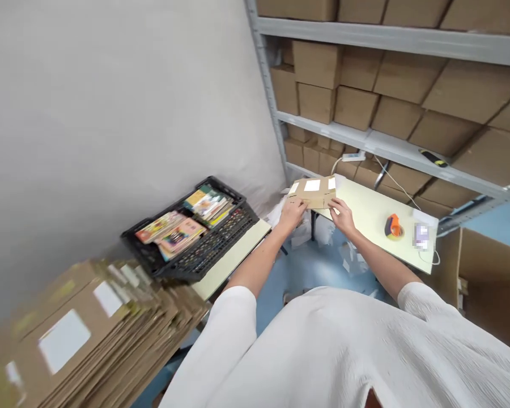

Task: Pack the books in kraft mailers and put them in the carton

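A small brown cardboard parcel [312, 192] with white labels lies at the corner of a pale yellow table [369, 218]. My left hand [292, 212] grips its near left edge, fingers curled round it. My right hand [341, 215] pinches its near right edge. Both arms reach forward from white sleeves.
A black crate [221, 249] holding several colourful books sits on a second pale table at left. A stack of flat cardboard mailers [85, 334] lies at the near left. An orange tape dispenser [393, 226] stands on the table. Metal shelves [391, 144] full of brown boxes stand behind.
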`<state>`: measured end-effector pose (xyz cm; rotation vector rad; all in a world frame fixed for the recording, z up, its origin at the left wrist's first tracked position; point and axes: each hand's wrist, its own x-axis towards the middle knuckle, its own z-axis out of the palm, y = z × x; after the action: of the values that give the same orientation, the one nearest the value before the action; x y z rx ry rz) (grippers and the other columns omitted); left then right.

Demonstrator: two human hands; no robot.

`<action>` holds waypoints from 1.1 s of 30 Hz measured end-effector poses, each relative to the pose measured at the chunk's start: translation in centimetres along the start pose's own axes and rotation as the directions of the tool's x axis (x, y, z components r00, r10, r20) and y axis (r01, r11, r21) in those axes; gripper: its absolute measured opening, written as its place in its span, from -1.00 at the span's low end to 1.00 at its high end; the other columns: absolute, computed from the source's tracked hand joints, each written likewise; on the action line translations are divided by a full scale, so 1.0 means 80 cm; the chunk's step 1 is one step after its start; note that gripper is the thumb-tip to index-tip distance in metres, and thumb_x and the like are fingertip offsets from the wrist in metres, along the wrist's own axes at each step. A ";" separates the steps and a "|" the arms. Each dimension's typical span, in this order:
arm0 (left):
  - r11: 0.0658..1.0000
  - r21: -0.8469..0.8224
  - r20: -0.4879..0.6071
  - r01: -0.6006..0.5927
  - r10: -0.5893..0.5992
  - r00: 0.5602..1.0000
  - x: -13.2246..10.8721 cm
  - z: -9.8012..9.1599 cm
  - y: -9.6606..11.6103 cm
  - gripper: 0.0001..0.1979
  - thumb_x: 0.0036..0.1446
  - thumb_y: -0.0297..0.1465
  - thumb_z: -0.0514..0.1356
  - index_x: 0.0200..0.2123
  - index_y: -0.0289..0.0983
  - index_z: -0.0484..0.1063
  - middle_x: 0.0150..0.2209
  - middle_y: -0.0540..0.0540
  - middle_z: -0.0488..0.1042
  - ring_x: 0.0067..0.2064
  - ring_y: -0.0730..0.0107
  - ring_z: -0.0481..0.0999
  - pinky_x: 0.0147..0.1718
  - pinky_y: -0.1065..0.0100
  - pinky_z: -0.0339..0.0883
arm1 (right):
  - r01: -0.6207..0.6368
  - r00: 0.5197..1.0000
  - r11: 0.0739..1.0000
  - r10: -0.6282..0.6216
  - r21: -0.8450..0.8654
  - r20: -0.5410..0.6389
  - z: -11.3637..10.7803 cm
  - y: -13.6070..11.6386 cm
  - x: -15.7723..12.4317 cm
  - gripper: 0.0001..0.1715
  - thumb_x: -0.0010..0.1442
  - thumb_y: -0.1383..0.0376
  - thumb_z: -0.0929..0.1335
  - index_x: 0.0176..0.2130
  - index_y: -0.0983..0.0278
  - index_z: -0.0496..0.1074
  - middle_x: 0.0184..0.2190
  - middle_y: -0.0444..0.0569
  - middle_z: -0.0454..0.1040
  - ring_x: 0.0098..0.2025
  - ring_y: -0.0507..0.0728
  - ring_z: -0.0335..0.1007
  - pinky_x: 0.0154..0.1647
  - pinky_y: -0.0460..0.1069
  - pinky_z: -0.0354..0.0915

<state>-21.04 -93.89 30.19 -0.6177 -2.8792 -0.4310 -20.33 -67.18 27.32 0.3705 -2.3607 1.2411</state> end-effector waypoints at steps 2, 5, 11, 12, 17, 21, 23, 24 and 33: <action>0.998 -0.044 0.033 -0.054 0.055 0.998 0.040 0.029 0.022 -0.66 0.56 -0.36 0.05 0.13 -0.09 0.62 0.13 -0.21 0.60 0.04 0.06 0.58 0.16 0.08 0.39 | -0.057 0.997 0.998 0.055 -0.037 -0.055 -0.026 0.031 -0.007 -0.67 0.41 0.19 0.34 -0.04 0.13 0.70 0.19 0.17 0.64 0.27 0.33 0.57 0.44 0.34 0.46; 0.985 -0.107 0.059 -0.137 0.144 0.988 0.089 0.067 0.049 -0.70 0.55 -0.36 0.09 0.10 -0.08 0.62 0.10 -0.17 0.61 0.02 0.10 0.59 0.15 0.14 0.38 | -0.127 0.986 0.987 0.115 -0.098 -0.120 -0.055 0.074 -0.018 -0.67 0.41 0.22 0.33 -0.03 0.14 0.70 0.21 0.17 0.63 0.27 0.32 0.57 0.45 0.33 0.45; 0.952 -0.036 0.224 -0.304 0.304 0.926 0.178 0.116 0.078 -0.62 0.54 -0.43 0.00 0.10 -0.15 0.62 0.11 -0.24 0.58 0.03 0.03 0.60 0.15 0.06 0.42 | -0.245 0.957 0.946 0.201 -0.213 -0.210 -0.083 0.142 -0.029 -0.64 0.42 0.25 0.34 0.04 0.13 0.69 0.20 0.14 0.63 0.25 0.31 0.59 0.40 0.28 0.49; 0.945 -0.025 0.255 -0.326 0.322 0.912 0.194 0.122 0.080 -0.60 0.53 -0.46 -0.02 0.11 -0.16 0.62 0.12 -0.27 0.57 0.03 0.01 0.60 0.13 0.04 0.42 | -0.265 0.951 0.936 0.214 -0.232 -0.223 -0.084 0.151 -0.027 -0.64 0.42 0.26 0.34 0.04 0.13 0.69 0.20 0.14 0.63 0.24 0.30 0.60 0.39 0.27 0.50; 0.911 -0.069 0.359 -0.406 0.403 0.842 0.265 0.154 0.081 -0.55 0.47 -0.56 -0.02 0.15 -0.14 0.60 0.17 -0.26 0.53 0.07 -0.02 0.61 0.11 0.05 0.43 | -0.396 0.905 0.864 0.311 -0.311 -0.290 -0.076 0.184 -0.010 -0.62 0.41 0.30 0.31 0.04 0.14 0.69 0.19 0.12 0.62 0.23 0.29 0.60 0.38 0.24 0.50; 0.872 -0.143 0.434 -0.469 0.481 0.762 0.298 0.184 0.073 -0.58 0.46 -0.54 0.03 0.15 -0.14 0.60 0.15 -0.25 0.54 0.11 -0.02 0.60 0.16 0.06 0.43 | -0.523 0.851 0.755 0.439 -0.396 -0.289 -0.064 0.194 -0.010 -0.61 0.38 0.34 0.32 0.04 0.15 0.69 0.20 0.09 0.62 0.22 0.29 0.59 0.32 0.19 0.52; 0.849 -0.191 0.463 -0.493 0.521 0.717 0.306 0.199 0.067 -0.65 0.47 -0.46 0.09 0.13 -0.15 0.62 0.12 -0.25 0.55 0.13 -0.04 0.59 0.20 0.05 0.43 | -0.581 0.813 0.677 0.512 -0.453 -0.277 -0.059 0.193 -0.017 -0.60 0.33 0.38 0.33 0.02 0.17 0.69 0.18 0.08 0.63 0.18 0.29 0.60 0.26 0.15 0.53; 0.839 -0.216 0.473 -0.500 0.538 0.698 0.309 0.205 0.065 -0.67 0.47 -0.42 0.12 0.13 -0.15 0.63 0.12 -0.25 0.56 0.14 -0.04 0.59 0.22 0.05 0.43 | -0.608 0.790 0.635 0.546 -0.476 -0.281 -0.057 0.191 -0.022 -0.60 0.31 0.40 0.33 0.01 0.18 0.69 0.16 0.08 0.64 0.15 0.29 0.60 0.23 0.13 0.53; 0.851 -0.305 0.508 -0.427 0.524 0.683 0.330 0.239 0.062 -0.63 0.50 -0.41 0.08 0.19 -0.19 0.61 0.18 -0.24 0.58 0.19 0.03 0.58 0.23 0.13 0.44 | -0.708 0.686 0.509 0.661 -0.490 -0.304 -0.077 0.203 -0.002 -0.60 0.43 0.37 0.26 -0.02 0.23 0.68 0.04 0.12 0.64 0.08 0.28 0.56 0.10 0.07 0.45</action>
<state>-44.61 -73.70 19.15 -1.7644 -3.0259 -0.4545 -25.53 -53.00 18.81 -0.9073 -2.7395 0.6735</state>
